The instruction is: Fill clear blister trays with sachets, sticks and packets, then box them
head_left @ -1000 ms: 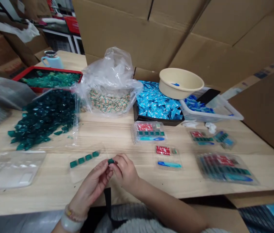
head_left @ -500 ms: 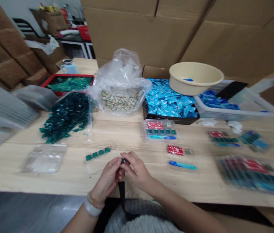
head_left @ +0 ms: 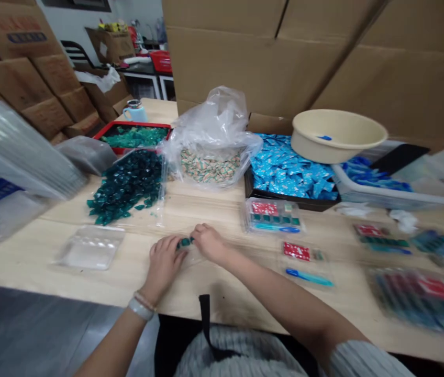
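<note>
My left hand [head_left: 164,261] and my right hand [head_left: 208,242] rest on the wooden table [head_left: 214,293] with a short row of small dark green pieces [head_left: 185,242] between their fingertips. Both hands have curled fingers that touch these pieces, over a clear plastic tray whose shape is mostly hidden. An empty clear tray [head_left: 90,247] lies left of my left hand. A filled clear pack [head_left: 272,216] with a red card, green pieces and a blue tool lies just beyond my right hand.
A heap of dark green pieces [head_left: 128,184], a red tray [head_left: 135,135], a clear bag [head_left: 213,141] of wrapped sweets, a box of blue sachets [head_left: 288,170], a beige bowl [head_left: 337,135] and a white basket [head_left: 398,180] stand behind. Filled packs [head_left: 422,298] lie right; stacked trays [head_left: 13,157] left.
My hands went from raised in front of me down onto the table, with the green piece brought to the row of green pieces. The view has shifted left.
</note>
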`<state>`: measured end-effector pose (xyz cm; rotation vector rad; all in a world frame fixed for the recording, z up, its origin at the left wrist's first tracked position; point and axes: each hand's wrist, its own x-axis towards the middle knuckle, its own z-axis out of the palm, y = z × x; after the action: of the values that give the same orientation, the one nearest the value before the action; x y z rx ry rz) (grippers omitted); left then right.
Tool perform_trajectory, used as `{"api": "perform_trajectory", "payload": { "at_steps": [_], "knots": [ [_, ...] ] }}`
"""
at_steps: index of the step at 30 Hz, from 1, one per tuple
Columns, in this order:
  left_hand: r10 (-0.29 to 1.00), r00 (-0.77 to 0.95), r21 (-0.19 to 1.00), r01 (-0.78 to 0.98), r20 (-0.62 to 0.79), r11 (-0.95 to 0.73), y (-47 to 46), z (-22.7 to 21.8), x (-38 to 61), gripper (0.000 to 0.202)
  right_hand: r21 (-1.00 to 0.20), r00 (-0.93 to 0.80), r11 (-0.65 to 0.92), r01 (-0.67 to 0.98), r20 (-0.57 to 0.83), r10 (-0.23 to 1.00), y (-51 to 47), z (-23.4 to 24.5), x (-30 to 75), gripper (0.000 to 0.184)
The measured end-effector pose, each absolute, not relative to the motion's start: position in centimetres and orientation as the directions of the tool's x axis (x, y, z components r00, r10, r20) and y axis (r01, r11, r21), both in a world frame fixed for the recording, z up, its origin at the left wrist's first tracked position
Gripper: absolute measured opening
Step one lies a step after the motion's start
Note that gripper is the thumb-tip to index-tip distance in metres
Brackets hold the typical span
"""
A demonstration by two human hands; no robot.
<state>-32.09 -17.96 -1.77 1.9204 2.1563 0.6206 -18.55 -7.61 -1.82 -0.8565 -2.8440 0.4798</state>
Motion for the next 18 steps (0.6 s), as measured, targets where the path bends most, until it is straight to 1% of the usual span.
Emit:
{"api": "perform_trajectory", "payload": {
  "at_steps": [1, 3, 5, 7, 8, 10, 11, 12, 13, 15, 17, 18],
  "knots": [
    [0.982, -0.129, 0.401, 0.914, 0.139, 0.063, -18.0, -2.1, -32.0, 0.031, -0.312, -0.825, 0.79, 0.528, 0.03, 0.564, -7.7, -2.0, -18.7, 0.012],
    [0.983, -0.1, 0.367, 0.93, 0.156, 0.037, -18.0, -2.8, -31.7, 0.032, -0.297, -0.788, 0.76, 0.578, 0.037, 0.614, -8.4, -1.9, -18.4, 0.011],
    [0.985, -0.048, 0.35, 0.937, 0.164, -0.012, -17.9, -3.3, -31.3, 0.034, -0.326, -0.723, 0.706, 0.629, 0.088, 0.685, -9.6, -1.5, -16.9, 0.021],
    [0.982, 0.013, 0.35, 0.933, 0.189, -0.08, -17.5, -3.6, -30.5, 0.038, -0.386, -0.643, 0.661, 0.644, 0.195, 0.741, -11.1, -1.0, -13.6, 0.034],
    [0.975, 0.037, 0.355, 0.928, 0.221, -0.116, -17.2, -3.5, -29.9, 0.04, -0.413, -0.59, 0.643, 0.645, 0.266, 0.762, -11.9, -0.8, -11.1, 0.038],
    [0.947, 0.07, 0.382, 0.903, 0.315, -0.194, -16.4, -2.7, -28.0, 0.041, -0.44, -0.452, 0.593, 0.674, 0.39, 0.802, -13.4, -0.6, -5.0, 0.031],
    [0.93, 0.094, 0.409, 0.879, 0.356, -0.245, -16.0, -2.0, -26.7, 0.04, -0.433, -0.357, 0.543, 0.72, 0.439, 0.824, -14.1, -0.7, -1.6, 0.028],
    [0.916, 0.138, 0.444, 0.841, 0.376, -0.309, -15.5, -1.1, -25.0, 0.036, -0.423, -0.259, 0.459, 0.781, 0.45, 0.855, -14.8, -0.8, 1.7, 0.026],
    [0.903, 0.208, 0.484, 0.787, 0.375, -0.382, -15.1, -0.1, -23.1, 0.032, -0.411, -0.161, 0.36, 0.837, 0.444, 0.881, -15.3, -1.0, 4.8, 0.025],
    [0.855, 0.422, 0.565, 0.643, 0.303, -0.517, -14.1, 1.7, -18.8, 0.028, -0.397, -0.025, 0.209, 0.894, 0.422, 0.906, -16.0, -1.7, 9.7, 0.025],
    [0.753, 0.614, 0.602, 0.517, 0.235, -0.609, -13.0, 2.9, -14.3, 0.028, -0.398, 0.039, 0.139, 0.907, 0.407, 0.913, -16.0, -2.4, 12.4, 0.025],
    [0.707, 0.673, 0.602, 0.478, 0.216, -0.639, -12.4, 3.0, -12.1, 0.028, -0.405, 0.052, 0.129, 0.905, 0.406, 0.912, -15.9, -2.8, 13.0, 0.026]
  ]
}}
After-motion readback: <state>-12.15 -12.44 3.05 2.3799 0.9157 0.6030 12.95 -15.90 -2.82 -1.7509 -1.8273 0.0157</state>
